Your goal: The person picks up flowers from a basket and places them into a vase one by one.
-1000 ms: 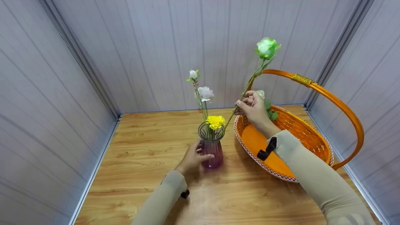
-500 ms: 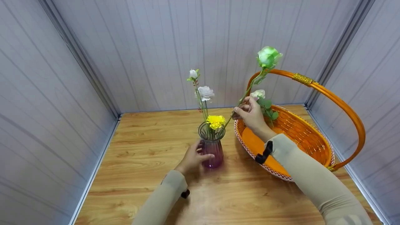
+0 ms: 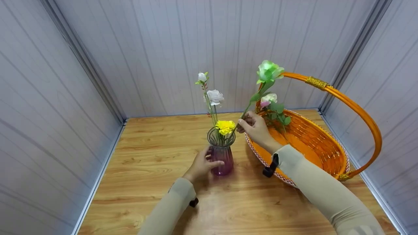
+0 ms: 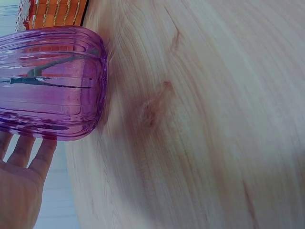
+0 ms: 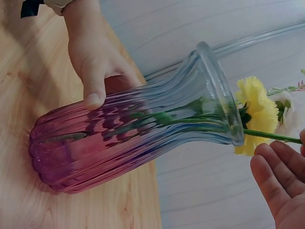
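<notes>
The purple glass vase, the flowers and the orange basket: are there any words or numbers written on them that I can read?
None: no words, numbers, labels or signs show in any view.
Ribbed purple glass vase: plain glass, nothing printed.
Woven orange basket with hoop handle: only a gold band on the handle, no text.
Green-white flower on a long stem, pinched by the right hand: no tag.
Wooden table: bare grain.

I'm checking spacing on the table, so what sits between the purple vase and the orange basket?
In the head view, only a narrow strip of bare wooden table separates the vase from the basket. Above it, the right hand holds the green rose stem.
</notes>
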Available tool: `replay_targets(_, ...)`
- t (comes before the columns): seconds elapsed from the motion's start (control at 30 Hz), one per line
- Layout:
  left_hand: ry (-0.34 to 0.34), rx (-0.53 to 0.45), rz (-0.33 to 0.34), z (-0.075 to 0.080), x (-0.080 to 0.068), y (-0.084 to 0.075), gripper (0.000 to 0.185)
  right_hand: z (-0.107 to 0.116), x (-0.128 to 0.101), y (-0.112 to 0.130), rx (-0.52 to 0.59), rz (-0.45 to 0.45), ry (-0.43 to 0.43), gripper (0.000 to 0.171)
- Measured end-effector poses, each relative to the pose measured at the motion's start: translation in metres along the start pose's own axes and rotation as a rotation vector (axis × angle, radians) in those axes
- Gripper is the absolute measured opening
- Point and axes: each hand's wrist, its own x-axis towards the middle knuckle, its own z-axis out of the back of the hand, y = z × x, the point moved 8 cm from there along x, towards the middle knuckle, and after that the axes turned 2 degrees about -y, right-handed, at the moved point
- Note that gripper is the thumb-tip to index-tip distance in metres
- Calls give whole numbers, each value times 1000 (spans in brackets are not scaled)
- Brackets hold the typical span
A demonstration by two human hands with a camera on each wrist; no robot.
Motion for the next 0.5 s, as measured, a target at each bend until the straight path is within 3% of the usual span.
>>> replay_targets(0.3, -4, -9, -1, 0, 0, 1, 83, -12, -6, -5, -150, 22, 67, 18)
replay_targets(0.5, -4, -5, -8, 0, 1, 1, 79, -18, -9, -2, -266, 100, 124, 17)
